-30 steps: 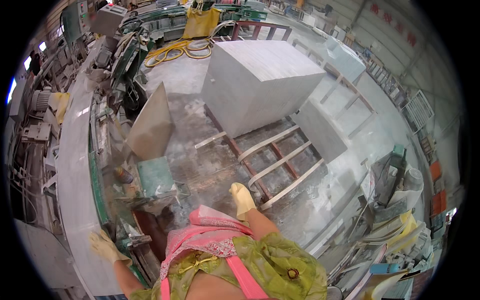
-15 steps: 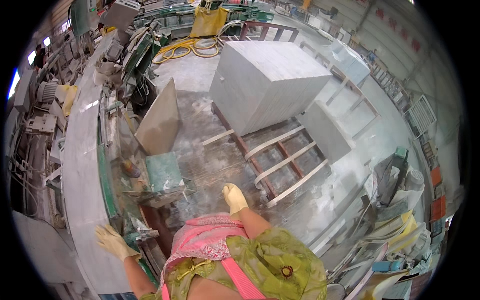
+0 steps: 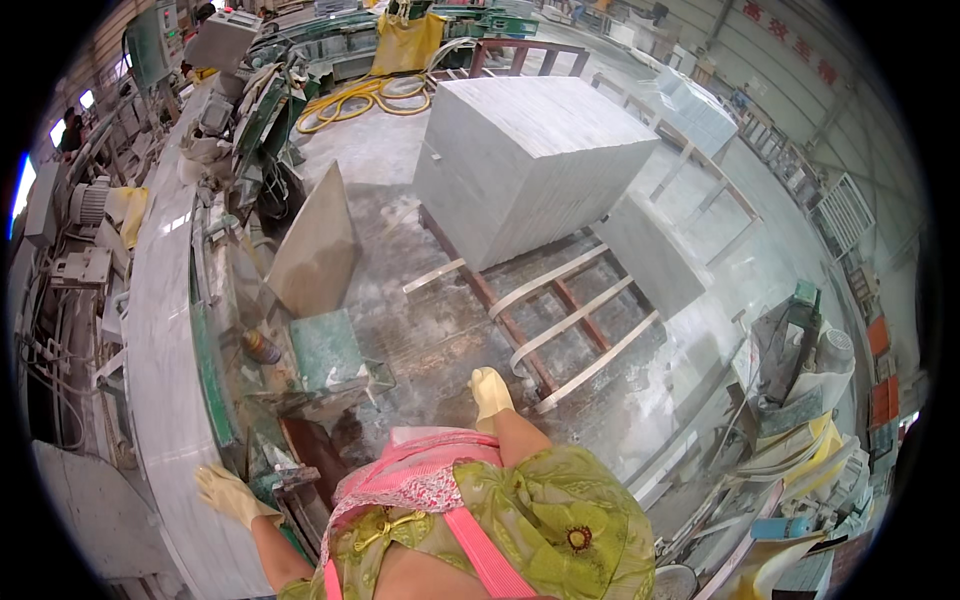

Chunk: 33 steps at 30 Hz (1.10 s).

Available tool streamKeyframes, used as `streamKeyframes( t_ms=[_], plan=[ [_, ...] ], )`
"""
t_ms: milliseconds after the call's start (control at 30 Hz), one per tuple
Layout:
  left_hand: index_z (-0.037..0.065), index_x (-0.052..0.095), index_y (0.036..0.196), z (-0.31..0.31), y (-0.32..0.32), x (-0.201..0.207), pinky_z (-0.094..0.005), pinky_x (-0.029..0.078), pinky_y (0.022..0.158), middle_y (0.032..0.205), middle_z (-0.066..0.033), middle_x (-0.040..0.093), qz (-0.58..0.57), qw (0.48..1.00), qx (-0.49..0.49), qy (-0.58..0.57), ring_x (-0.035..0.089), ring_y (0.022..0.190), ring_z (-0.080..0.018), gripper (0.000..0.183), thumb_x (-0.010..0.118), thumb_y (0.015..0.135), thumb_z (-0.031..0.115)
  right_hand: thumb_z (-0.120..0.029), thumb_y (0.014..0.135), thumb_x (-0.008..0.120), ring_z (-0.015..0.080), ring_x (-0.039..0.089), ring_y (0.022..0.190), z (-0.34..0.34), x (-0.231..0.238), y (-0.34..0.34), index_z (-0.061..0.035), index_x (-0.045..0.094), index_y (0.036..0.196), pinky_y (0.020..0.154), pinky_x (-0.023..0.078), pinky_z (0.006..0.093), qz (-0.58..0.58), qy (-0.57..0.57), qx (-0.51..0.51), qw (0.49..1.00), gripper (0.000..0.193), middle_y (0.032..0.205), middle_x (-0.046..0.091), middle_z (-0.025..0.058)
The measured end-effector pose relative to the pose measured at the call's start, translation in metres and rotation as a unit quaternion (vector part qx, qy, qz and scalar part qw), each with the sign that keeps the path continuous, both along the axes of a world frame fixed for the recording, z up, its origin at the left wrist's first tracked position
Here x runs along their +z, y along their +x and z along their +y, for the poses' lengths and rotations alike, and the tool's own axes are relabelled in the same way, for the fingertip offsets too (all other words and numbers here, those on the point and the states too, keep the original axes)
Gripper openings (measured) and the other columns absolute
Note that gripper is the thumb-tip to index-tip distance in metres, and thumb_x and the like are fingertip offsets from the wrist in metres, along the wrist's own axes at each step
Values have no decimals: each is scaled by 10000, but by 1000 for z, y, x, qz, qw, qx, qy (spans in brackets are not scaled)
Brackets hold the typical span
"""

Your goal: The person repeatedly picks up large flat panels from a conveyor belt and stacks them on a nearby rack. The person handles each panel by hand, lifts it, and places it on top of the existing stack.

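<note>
My left hand [image 3: 228, 492], in a pale yellow rubber glove, rests with its fingers stretched out on the long, light grey slab [image 3: 185, 380] along the left side. My right hand [image 3: 490, 393], gloved the same way, hangs in front of my pink apron [image 3: 415, 460] above the wet floor. Its fingers curl loosely together, and nothing shows in them. Closest ahead of that hand is a low metal rack [image 3: 507, 325] with pale strips across it. A big block of stacked grey-white stone slabs [image 3: 535, 150] stands on the rack's far part.
A beige panel [image 3: 318, 240] leans against the machine bed on the left, near a green metal box [image 3: 326, 350]. Another grey slab [image 3: 650, 255] leans by the stack. A yellow hose [image 3: 365, 97] lies coiled at the back. Machinery and scrap [image 3: 800, 410] fill the right side.
My right hand has shifted slightly to the right, away from my body's middle. The left hand stays on the slab. The whole view has tilted a little.
</note>
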<state>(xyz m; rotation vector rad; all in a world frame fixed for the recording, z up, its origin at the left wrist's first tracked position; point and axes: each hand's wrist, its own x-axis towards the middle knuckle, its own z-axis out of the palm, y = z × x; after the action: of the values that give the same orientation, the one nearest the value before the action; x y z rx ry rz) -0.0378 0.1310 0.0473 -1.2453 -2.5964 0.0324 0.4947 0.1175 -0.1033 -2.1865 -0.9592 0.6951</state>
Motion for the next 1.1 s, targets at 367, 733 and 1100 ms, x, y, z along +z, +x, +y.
streamKeyframes(
  t_ms=[367,733,1100],
  plan=[
    [23,513,1368,2,-13,-15,-424,306,1115,1413,-137,519,21,1000,-5,12,451,1334,-263,484,340,1045,338,-273,892,453,333,683,849,-12,2,8,25,677,905,785,506,424,-21,-9,30,999,374,855,698,223],
    [-12,515,1357,0,-20,-21,-412,297,1126,1406,-168,517,15,999,-16,41,444,1338,-279,506,333,1044,341,-257,864,471,398,648,877,-29,-23,15,18,674,832,798,493,450,7,5,-3,1000,344,849,664,256],
    [-26,517,1350,-2,-11,-8,-410,298,1122,1404,-177,516,-3,999,-11,32,450,1333,-284,503,348,1037,331,-258,891,499,450,612,981,-35,-2,20,-6,689,935,861,484,488,23,-52,24,998,318,984,662,263]
  ],
)
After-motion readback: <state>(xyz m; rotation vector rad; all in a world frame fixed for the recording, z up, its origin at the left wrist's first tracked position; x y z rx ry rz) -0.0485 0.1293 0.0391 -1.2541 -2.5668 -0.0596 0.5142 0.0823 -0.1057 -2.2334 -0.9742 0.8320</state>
